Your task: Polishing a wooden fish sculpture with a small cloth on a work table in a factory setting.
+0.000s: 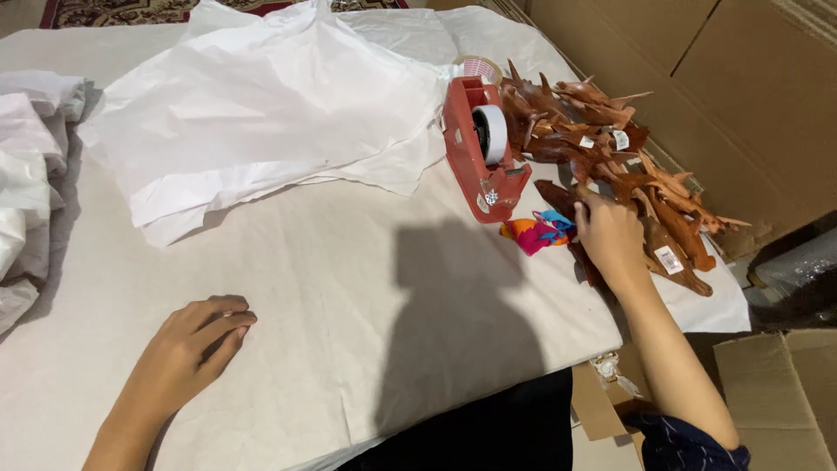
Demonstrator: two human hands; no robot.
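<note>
Left hand point(193, 342) lies flat, fingers loosely together, on the paper-covered table point(349, 288). Right hand point(608, 234) curls onto a carved wooden figure point(567, 202) at the pile's near edge. Probably light, stiff, with thin snappable fins, so grab the body.

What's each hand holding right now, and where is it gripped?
Left hand rests flat on the paper sheet, holding nothing. Right hand reaches into the wooden carvings; any grip is hidden.

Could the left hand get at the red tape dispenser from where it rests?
Probably yes. The left hand lies flat on bare paper, and the stretch of sheet between it and the red tape dispenser looks clear. It would be a long diagonal stretch, though; the right hand is far closer.
</note>
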